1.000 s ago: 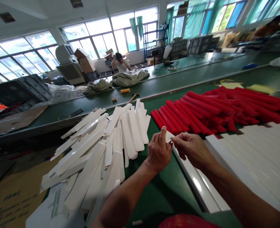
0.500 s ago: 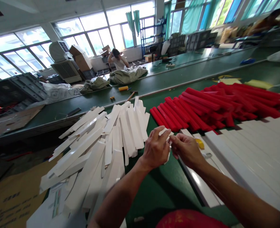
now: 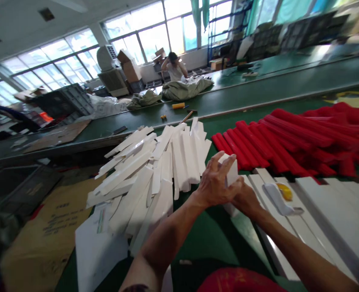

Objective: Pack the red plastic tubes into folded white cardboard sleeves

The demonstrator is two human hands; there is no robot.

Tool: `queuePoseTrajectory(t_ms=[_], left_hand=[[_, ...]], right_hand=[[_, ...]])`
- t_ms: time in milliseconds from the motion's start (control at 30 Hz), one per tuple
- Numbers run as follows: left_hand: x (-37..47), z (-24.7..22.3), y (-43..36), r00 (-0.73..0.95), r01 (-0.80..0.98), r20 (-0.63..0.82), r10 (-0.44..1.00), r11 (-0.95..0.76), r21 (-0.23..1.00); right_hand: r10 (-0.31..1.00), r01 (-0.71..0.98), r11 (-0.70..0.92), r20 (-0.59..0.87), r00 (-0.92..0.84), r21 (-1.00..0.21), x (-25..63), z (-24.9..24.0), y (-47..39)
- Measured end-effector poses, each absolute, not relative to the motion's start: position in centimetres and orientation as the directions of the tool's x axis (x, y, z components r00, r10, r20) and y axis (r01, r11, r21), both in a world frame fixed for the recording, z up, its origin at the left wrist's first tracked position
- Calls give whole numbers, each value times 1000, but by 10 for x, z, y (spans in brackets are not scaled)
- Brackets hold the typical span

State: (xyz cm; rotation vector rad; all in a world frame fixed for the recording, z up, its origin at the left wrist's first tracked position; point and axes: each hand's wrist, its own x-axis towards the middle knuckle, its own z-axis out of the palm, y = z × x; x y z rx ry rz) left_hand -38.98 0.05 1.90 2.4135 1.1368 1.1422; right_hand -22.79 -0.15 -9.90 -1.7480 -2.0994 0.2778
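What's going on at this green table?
A person is handling a white piece with both bare hands. The left hand holds it; the right hand is close against it, its grip partly hidden. To the left, white strips lie in a loose pile on the green table. Red bars lie heaped beyond and to the right, with long white pieces nearer. Across the way, another person sits, arms raised.

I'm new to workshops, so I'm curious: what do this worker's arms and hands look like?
The left hand and what shows of the right hand wear no glove. The left forearm and right forearm show no sleeves. A dark patch on the left arm, at the bottom edge, is too unclear to name. Something red, probably clothing, shows between the arms.
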Motion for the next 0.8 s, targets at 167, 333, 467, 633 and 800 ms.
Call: queuePoseTrajectory(t_ms=[167, 333, 467, 633, 800], left_hand=[[-449, -23, -44, 128, 805, 440, 889, -352, 477], [-535, -71, -98, -306, 912, 463, 832, 116, 394], [-582, -92, -103, -371, 915, 349, 861, 276, 294], [-598, -93, -81, -316, 931, 325, 892, 226, 285], [-604, -15, -73, -189, 942, 416, 890, 45, 332]], right_hand=[[967, 955, 147, -166, -194, -259, -201, -124, -5], [961, 985, 172, -217, -170, -9, -177, -184, -33], [981, 958, 190, -14, -192, 215, -177, -185, -46], [963, 938, 166, 155, -221, 305, -177, -168, -43], [977, 972, 130, 140, -158, 194, -177, -166, -40]])
